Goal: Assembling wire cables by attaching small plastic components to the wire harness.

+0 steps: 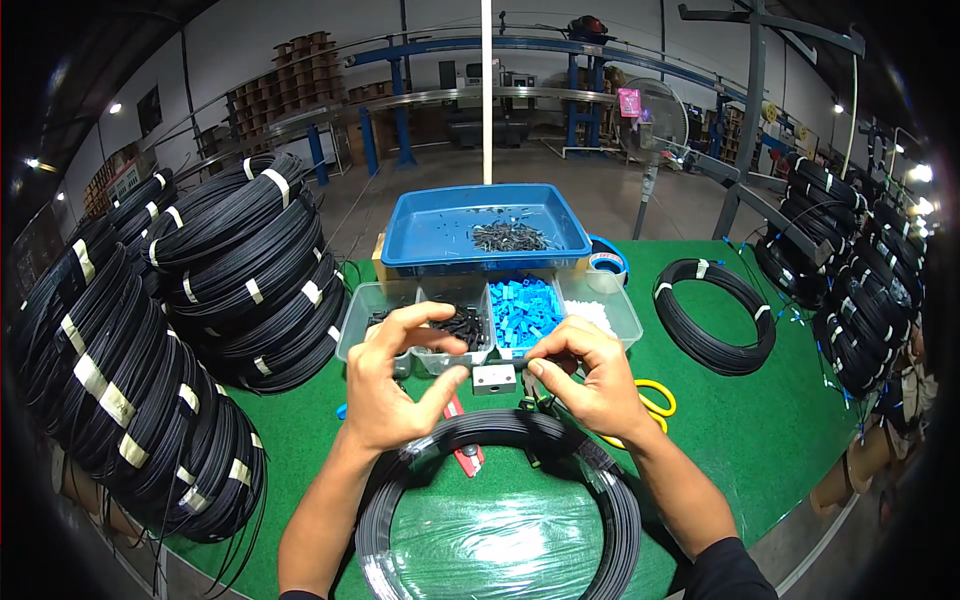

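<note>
Between my thumb and fingers, my right hand (590,378) pinches a thin black cable (515,364), its end pointing left. Just left of that end, my left hand (398,380) has its thumb and fingers apart, with no object visible between them. A small grey metal block (494,380) with holes sits right below the cable. Nearest me lies a large coil of black cable (622,515), partly wrapped in clear film; my forearms pass over its sides. Inside its far rim and beneath it rests a red utility knife (468,460). Yellow-handled scissors (655,398) lie beside my right wrist.
Clear bins hold black parts (462,326), blue connectors (525,312) and white pieces (588,315). Behind them stands a blue tray (420,235) with black scraps. Stacked cable coils (240,290) crowd the left; a single coil (715,340) lies right on the green table (780,430).
</note>
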`<state>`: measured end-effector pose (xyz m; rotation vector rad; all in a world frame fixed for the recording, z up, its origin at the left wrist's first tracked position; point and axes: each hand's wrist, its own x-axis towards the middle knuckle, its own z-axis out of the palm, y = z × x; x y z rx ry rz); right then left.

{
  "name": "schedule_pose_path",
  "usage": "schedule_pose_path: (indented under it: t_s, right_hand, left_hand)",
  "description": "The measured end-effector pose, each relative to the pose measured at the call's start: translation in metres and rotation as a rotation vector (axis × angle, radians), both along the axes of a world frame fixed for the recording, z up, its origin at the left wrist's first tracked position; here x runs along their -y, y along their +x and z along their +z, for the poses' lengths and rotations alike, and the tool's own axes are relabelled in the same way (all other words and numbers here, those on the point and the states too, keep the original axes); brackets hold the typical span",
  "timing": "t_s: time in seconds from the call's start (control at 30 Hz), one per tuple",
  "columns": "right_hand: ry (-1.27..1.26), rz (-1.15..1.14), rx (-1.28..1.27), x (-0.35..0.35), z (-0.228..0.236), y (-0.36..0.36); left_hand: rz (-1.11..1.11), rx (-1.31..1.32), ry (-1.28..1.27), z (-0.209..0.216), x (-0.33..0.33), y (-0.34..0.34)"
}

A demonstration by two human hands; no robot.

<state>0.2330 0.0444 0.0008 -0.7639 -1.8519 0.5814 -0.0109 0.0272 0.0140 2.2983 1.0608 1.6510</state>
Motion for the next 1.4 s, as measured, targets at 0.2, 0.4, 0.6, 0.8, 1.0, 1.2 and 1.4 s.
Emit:
schedule_pose_path:
  t_s: [0.2, 0.4, 0.6, 0.8, 1.0, 1.2, 1.4]
  right_hand:
    - [0.018, 0.046, -0.058, 0.001, -0.004, -0.006]
    - [0.019, 0.002, -0.011, -0.003, 0.0, 0.002]
    - [0.016, 0.046, -0.053, 0.001, -0.005, -0.005]
    - [-0.002, 0.008, -0.014, -0.002, 0.0, 0.002]
    - [-0.008, 0.044, -0.038, -0.002, -0.003, 0.002]
    - [-0.057, 0.086, -0.052, 0.003, -0.001, -0.003]
    - [-0.016, 0.04, -0.022, -0.004, -0.003, 0.003]
  left_hand:
    - [-0.036, -0.018, 0.003, -0.005, 0.0, 0.006]
    - [-0.032, 0.03, 0.048, 0.005, 0.0, -0.009]
    - [-0.066, 0.01, -0.02, -0.002, 0.003, 0.004]
    - [-0.022, 0.011, -0.003, 0.004, 0.005, -0.004]
    - [-0.043, 0.081, 0.013, 0.006, 0.004, -0.002]
    - [-0.055, 0.004, -0.039, -0.002, 0.005, 0.004]
    - [-0.027, -0.05, 0.099, 0.008, 0.003, -0.01]
